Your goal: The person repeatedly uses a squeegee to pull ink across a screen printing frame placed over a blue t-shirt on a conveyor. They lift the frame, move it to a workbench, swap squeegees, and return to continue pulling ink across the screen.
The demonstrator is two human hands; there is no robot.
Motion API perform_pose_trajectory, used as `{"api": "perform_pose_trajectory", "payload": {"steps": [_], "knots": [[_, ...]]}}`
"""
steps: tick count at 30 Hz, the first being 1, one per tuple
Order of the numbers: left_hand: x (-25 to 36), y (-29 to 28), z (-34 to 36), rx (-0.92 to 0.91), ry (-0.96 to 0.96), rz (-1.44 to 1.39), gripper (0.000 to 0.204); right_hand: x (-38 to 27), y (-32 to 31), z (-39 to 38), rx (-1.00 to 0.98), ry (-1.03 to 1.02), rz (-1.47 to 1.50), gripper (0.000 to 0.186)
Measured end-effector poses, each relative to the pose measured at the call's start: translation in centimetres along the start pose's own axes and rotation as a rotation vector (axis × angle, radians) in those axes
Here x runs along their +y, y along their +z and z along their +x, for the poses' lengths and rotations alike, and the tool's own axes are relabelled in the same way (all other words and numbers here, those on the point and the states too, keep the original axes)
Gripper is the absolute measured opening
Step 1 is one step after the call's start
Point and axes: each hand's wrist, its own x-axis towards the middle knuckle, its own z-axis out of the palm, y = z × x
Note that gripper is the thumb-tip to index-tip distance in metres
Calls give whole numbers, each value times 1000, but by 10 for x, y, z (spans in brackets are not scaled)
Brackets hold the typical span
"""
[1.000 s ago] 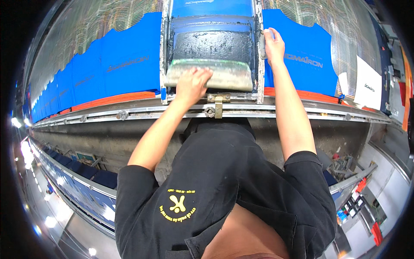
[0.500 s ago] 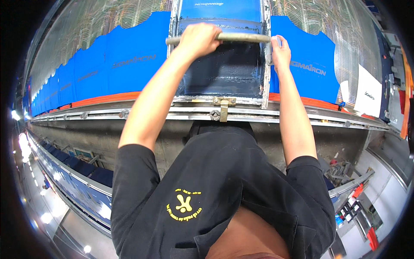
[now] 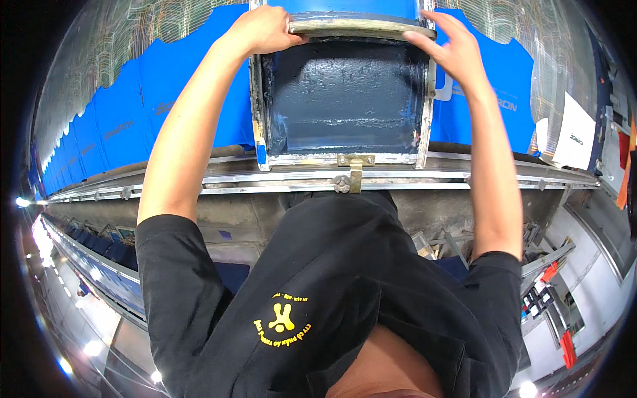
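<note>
A long squeegee (image 3: 358,28) lies crosswise over a printing screen, spanning nearly the full width of its metal frame (image 3: 257,113). My left hand (image 3: 262,30) is wrapped round the squeegee's left end. At the other end, my right hand (image 3: 458,50) straddles the bar, thumb on the near side and fingers on the far side. Dark ink (image 3: 345,93) coats the mesh between the squeegee and the frame's near edge. Beyond the bar, a strip of blue (image 3: 352,6) shows through the mesh.
Blue fabric pieces (image 3: 192,86) lie along the table on both sides of the frame. A brass bracket (image 3: 356,171) on the frame's near edge meets the metal rail (image 3: 265,182). White sheets (image 3: 574,132) lie at the right. Another long table (image 3: 99,265) stands at lower left.
My left hand has shifted from along the squeegee to its left end. My right hand has moved from the frame's right side up to the squeegee. The bar now sits farther away.
</note>
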Motion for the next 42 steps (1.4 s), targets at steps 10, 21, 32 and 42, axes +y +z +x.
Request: {"api": "perform_pose_trajectory", "payload": {"steps": [10, 21, 32, 42], "knots": [[3, -1, 4, -6, -124, -68, 60, -17, 33, 28, -519, 197, -231, 41], [74, 53, -128, -87, -216, -191, 45, -94, 9, -112, -472, 89, -220, 31], [92, 58, -176, -39, -132, -151, 42, -129, -8, -140, -462, 151, -156, 27], [18, -18, -47, -14, -94, -56, 61, -55, -5, 8, -399, 179, -242, 43]]}}
